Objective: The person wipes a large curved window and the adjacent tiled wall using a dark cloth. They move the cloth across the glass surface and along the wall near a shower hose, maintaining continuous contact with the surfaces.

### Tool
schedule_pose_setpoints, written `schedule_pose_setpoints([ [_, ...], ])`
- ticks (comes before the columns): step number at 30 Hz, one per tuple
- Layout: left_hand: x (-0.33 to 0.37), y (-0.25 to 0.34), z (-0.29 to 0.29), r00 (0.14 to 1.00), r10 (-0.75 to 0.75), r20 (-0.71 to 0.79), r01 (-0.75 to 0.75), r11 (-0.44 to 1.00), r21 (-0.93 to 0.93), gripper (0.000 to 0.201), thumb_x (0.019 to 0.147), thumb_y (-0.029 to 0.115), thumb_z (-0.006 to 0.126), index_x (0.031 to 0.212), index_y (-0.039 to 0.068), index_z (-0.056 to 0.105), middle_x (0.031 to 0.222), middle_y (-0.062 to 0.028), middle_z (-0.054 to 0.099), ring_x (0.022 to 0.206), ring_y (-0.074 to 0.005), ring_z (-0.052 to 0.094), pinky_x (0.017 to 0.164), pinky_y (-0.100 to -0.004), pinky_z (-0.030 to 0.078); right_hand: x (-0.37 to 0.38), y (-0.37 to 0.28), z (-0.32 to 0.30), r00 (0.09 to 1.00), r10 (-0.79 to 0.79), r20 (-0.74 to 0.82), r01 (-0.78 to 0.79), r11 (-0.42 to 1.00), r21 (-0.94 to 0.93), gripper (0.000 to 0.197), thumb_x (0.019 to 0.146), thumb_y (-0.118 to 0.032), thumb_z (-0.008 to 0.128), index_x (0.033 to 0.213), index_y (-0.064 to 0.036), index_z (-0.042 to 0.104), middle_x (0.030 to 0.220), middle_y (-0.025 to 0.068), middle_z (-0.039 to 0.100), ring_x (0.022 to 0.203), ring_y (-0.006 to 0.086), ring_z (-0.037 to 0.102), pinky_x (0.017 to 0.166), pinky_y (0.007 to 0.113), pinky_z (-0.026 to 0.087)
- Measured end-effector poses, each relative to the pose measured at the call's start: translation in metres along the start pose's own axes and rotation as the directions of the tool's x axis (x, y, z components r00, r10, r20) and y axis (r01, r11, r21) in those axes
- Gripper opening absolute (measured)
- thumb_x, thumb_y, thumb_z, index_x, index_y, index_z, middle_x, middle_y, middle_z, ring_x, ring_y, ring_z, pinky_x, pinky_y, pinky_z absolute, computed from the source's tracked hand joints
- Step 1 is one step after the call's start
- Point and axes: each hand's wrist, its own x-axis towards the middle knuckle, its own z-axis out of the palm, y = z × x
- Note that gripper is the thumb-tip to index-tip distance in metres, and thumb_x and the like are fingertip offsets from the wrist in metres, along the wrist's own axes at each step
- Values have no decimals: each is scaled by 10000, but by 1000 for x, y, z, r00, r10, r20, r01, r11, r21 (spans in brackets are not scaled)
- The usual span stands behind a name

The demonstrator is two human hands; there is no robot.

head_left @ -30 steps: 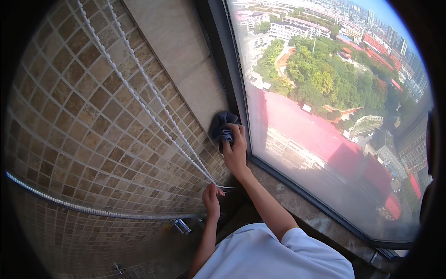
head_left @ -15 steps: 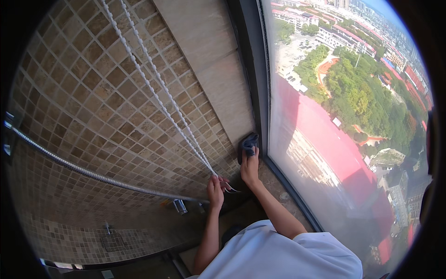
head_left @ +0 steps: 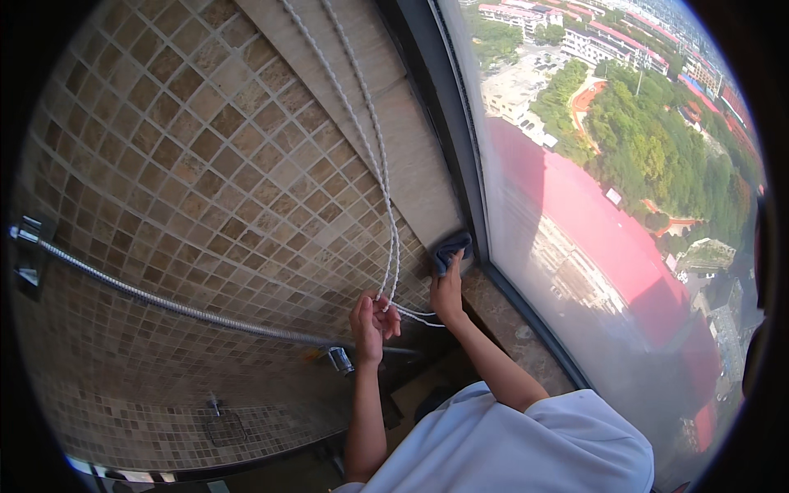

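Two strands of white twisted cord (head_left: 388, 197) hang from above and bend at my left hand (head_left: 371, 330), whose partly curled fingers hold them loosely. Beyond that hand, the cord's lower part trails right towards my right wrist. My right hand (head_left: 446, 294) grips a dark grey-blue cloth (head_left: 451, 251), pressing it to the pale wall strip (head_left: 423, 193) beside the window frame. Part of the cloth is hidden behind the fingers.
Brown mosaic tiles (head_left: 222, 152) cover the wall on the left. A metal shower hose (head_left: 181, 306) crosses it to a chrome fitting (head_left: 338, 359); a wire basket (head_left: 224, 429) hangs lower. At right, a dark frame (head_left: 462, 156) borders a large window over buildings and trees.
The cord has gone from taut to slack and bowed, and my left hand has loosened on it. My right hand keeps the cloth at the wall strip. The view has shifted slightly.
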Motion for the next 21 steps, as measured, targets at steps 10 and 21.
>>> schedule_pose_setpoints([
  [10,-8,-22,-19,996,67,-55,-70,996,-62,181,960,220,609,872,86,525,671,-18,527,527,-115,516,442,-248,381,130,-182,-80,985,-173,-9,165,919,357,269,868,-12,564,1125,13,487,1525,281,231,1423,467,187,1143,500,224],
  [21,10,-24,-43,991,-49,123,42,997,60,98,950,139,605,964,65,542,717,-27,555,599,-119,531,550,-248,430,4,-29,21,853,515,87,-496,747,442,334,981,-179,483,1247,22,494,1469,285,314,1367,468,281,1127,448,253],
])
